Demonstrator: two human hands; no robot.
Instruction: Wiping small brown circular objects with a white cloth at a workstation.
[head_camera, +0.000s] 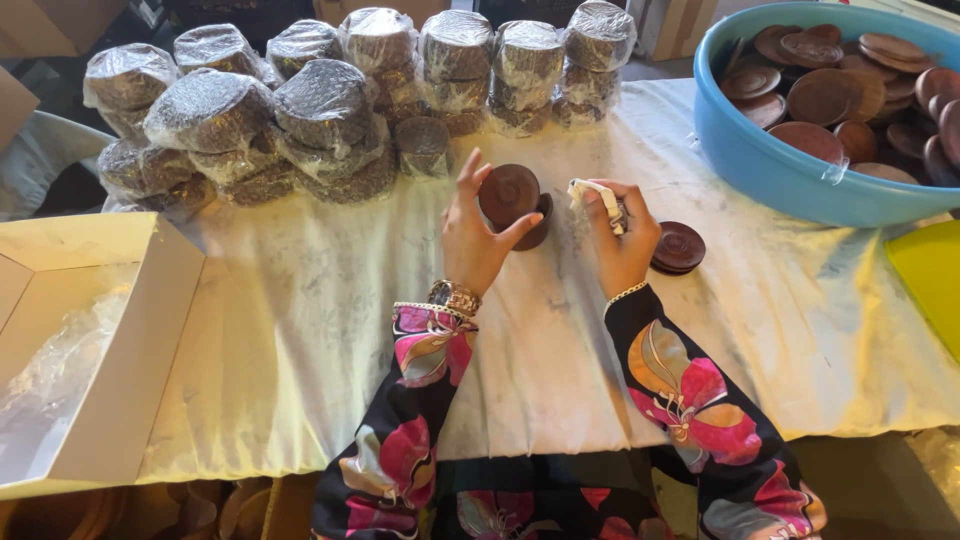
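Note:
My left hand (472, 232) holds a round dark brown wooden lid (508, 192) tilted up on its edge, above a small brown wooden bowl (540, 225) on the table. My right hand (622, 232) is closed on a small white crumpled piece, perhaps tape or cloth (592, 190), just right of the lid. Another brown wooden lid (679, 247) lies flat on the white cloth-covered table (540, 370) beside my right wrist. Both arms wear dark floral sleeves; a gold watch sits on the left wrist.
Several plastic-wrapped stacks of dark round items (330, 100) line the table's far edge. A blue tub (770, 165) of brown wooden lids stands at the right back. An open white cardboard box (120, 330) sits left. A yellow sheet (930, 280) lies at the right edge.

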